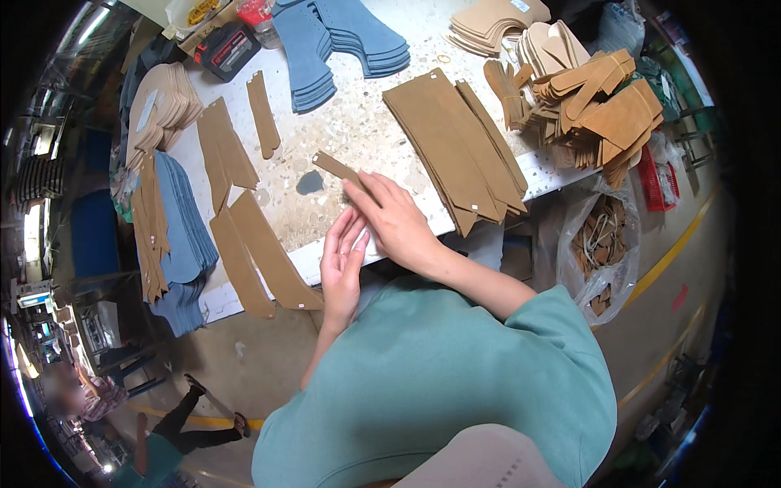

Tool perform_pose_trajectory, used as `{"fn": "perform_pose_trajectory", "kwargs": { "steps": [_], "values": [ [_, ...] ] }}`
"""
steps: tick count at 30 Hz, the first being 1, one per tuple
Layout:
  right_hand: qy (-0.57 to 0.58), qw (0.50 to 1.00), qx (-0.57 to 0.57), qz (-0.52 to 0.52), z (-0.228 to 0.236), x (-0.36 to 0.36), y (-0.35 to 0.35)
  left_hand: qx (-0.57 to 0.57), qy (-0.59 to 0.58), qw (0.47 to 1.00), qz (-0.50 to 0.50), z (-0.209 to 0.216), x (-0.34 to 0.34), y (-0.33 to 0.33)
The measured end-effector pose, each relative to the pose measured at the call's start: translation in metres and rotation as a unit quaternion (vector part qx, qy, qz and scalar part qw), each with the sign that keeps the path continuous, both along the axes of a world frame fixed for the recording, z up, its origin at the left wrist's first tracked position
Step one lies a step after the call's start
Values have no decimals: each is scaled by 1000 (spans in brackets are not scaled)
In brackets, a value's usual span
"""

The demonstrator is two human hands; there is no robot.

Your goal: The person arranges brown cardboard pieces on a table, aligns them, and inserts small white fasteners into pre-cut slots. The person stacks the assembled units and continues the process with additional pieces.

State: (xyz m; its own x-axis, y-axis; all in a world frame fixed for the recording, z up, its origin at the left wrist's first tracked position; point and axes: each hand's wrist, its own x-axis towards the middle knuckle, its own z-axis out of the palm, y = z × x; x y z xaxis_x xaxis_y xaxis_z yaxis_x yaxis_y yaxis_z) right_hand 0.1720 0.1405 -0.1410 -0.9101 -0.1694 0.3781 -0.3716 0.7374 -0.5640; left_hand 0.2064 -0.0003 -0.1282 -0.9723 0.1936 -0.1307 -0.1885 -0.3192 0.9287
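A narrow brown leather strip (332, 166) lies on the worn tabletop, its far end bare and its near end covered by my fingers. Over that near end my right hand (394, 220) is closed on the strip, with its back upward. My left hand (342, 264) is at the table's front edge, just below the right one, fingers stretched out and slightly bent; I see nothing held in it. A dark grey scrap (309, 182) lies to the left of the strip. Brown leather pieces (260, 252) are laid out further left, and a stack of larger brown pieces (443, 146) is on the right.
Blue cut pieces (313, 53) are stacked at the back, with a black-and-red battery pack (228, 50) beside them. Bundled tan pieces (606, 110) crowd the right end. A clear bag of scraps (602, 244) hangs below there. Another person (167, 443) is at lower left.
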Motion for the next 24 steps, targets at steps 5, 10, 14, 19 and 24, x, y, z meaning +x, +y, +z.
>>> {"fn": "perform_pose_trajectory", "kwargs": {
  "steps": [5, 10, 14, 19, 24],
  "values": [
    [5, 996, -17, -92, 8, -3, 5, -267, 239, 927, 112, -5, -2, 6],
    [-70, 995, -40, -66, 16, -10, 13, -357, 390, 838, 135, -7, -9, 11],
    [-102, 994, -34, -5, 28, -12, 16, -373, 411, 826, 95, -13, -17, 17],
    [-82, 994, -8, 70, 51, -18, 40, -399, 398, 820, 102, -14, -15, 12],
    [47, 999, 6, 13, 75, -21, 92, -392, 393, 825, 100, -14, -13, 12]
  ]
}}
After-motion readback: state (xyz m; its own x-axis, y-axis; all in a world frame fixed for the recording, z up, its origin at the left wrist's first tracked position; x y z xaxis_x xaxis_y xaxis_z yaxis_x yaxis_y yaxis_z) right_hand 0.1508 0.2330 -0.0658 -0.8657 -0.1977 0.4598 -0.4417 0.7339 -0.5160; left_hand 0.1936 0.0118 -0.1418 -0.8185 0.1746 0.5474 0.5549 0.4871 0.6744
